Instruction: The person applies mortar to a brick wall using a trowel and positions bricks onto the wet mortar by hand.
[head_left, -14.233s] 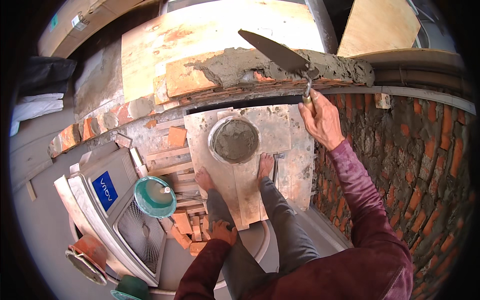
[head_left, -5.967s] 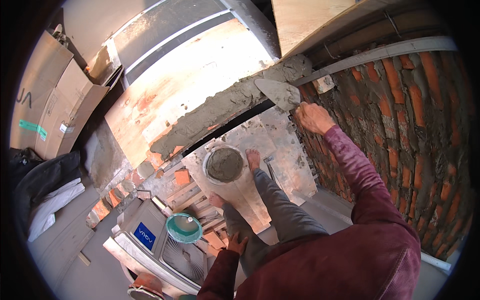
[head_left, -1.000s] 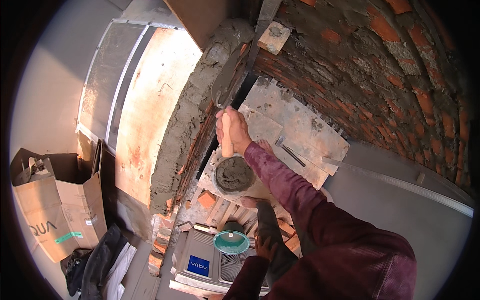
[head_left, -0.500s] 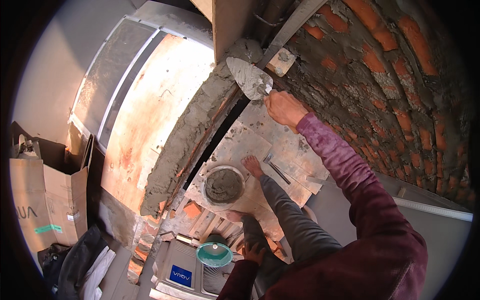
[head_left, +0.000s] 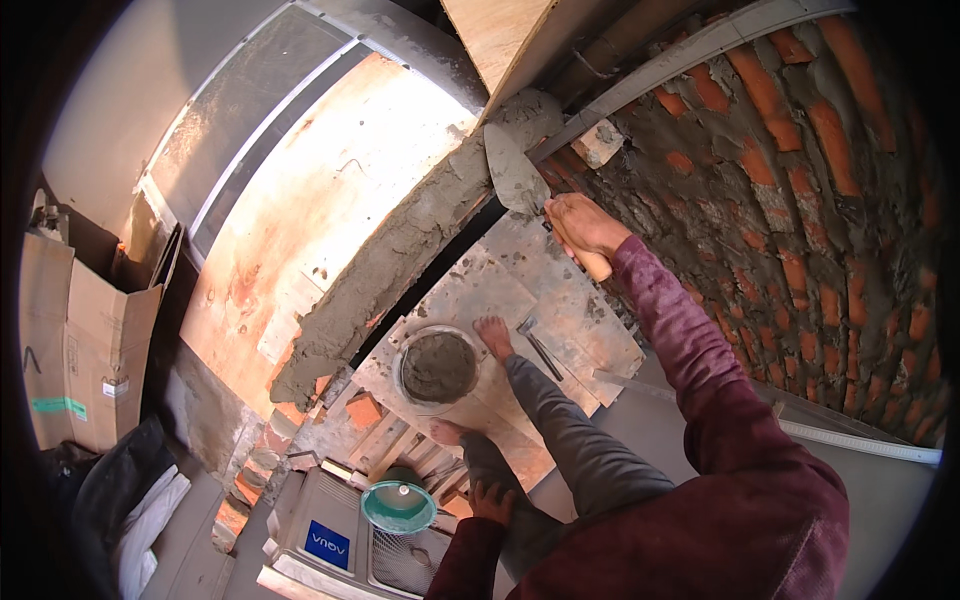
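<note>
My right hand (head_left: 588, 226) grips the wooden handle of a trowel (head_left: 515, 178), whose pointed blade is smeared with grey mortar. The blade lies at the far end of a long ledge of wet mortar (head_left: 400, 235), near the corner by the brick wall. Fingers outstretched, my left hand (head_left: 491, 503) rests on my left leg around the knee and holds nothing. Below the ledge, beside my bare feet, stands a round bucket (head_left: 399, 368) with mortar in it.
A rough brick wall (head_left: 790, 230) with mortar patches rises at the right. A hammer (head_left: 540, 347) lies on the boards by my foot. Near my left hand is a teal basin (head_left: 399, 507). A cardboard box (head_left: 110, 350) stands at the left. A wooden panel (head_left: 310, 190) borders the ledge.
The trowel blade has turned to point more steeply away, and its handle now shows below my right hand. My view has shifted slightly; my left hand stays on the leg.
</note>
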